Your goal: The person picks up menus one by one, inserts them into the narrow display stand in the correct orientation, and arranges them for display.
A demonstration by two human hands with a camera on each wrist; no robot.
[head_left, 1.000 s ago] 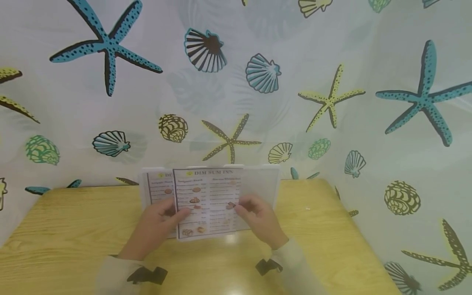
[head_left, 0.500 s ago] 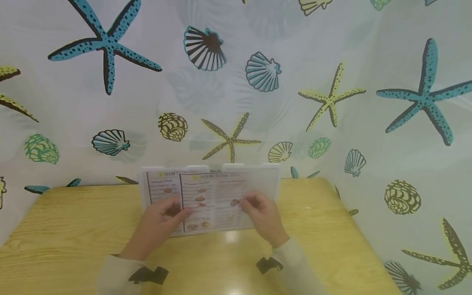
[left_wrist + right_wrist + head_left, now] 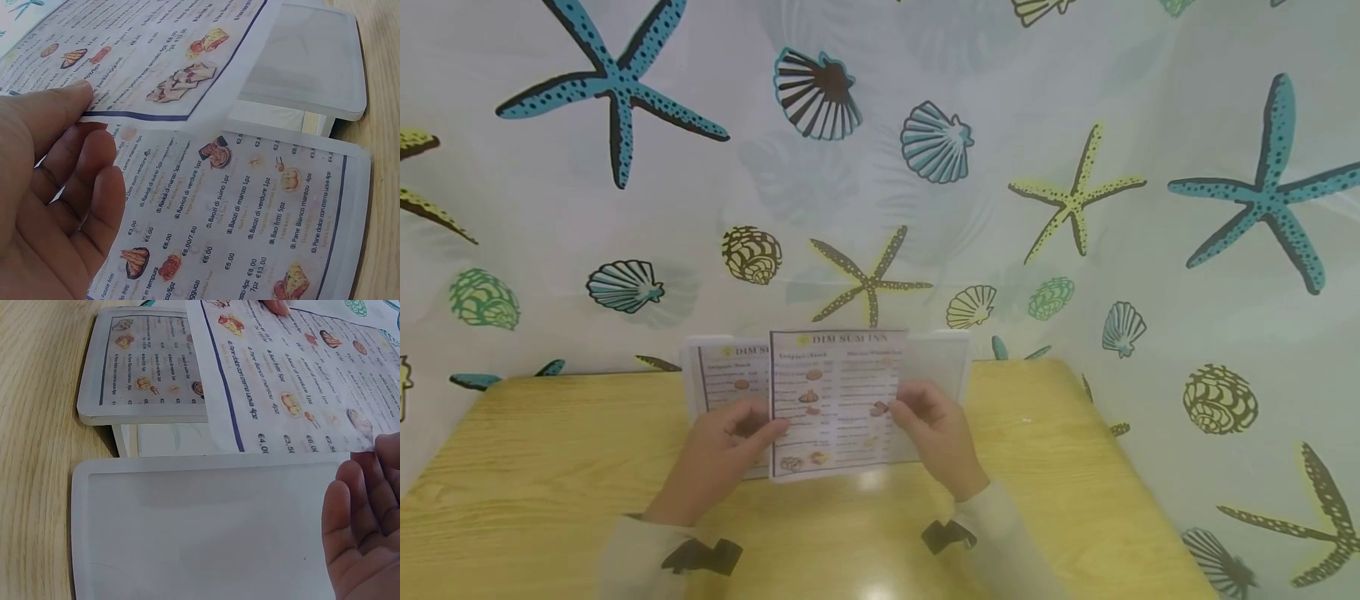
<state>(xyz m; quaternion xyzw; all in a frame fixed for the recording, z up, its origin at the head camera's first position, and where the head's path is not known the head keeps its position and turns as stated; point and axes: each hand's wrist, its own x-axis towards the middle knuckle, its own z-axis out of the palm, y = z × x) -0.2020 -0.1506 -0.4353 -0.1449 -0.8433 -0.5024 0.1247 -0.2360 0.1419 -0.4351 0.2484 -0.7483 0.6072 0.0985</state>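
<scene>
A printed paper menu [image 3: 838, 392] headed "DIM SUM INN" is held up by both hands. My left hand [image 3: 718, 454] pinches its left edge between thumb and fingers, and the thumb [image 3: 69, 103] lies on the printed face. At the opposite edge my right hand [image 3: 936, 433] pinches the sheet too, its lower fingers [image 3: 340, 512] loosely bent beneath. Behind the sheet stand two white-framed panels. The left panel [image 3: 300, 206] shows a matching menu; the right panel [image 3: 206, 531] is blank white. The sheet hides their inner parts in the head view.
The panels stand toward the back of a wood-grain table [image 3: 565, 467]. A curtain [image 3: 700, 192] printed with shells and starfish hangs behind the table and along its right side. A tiny white scrap [image 3: 1027, 420] lies right of the panels.
The paper menu has shifted slightly right with both hands still pinching it. It looked tilted back half a second ago; its top edge now stands higher. The panels have stayed put.
</scene>
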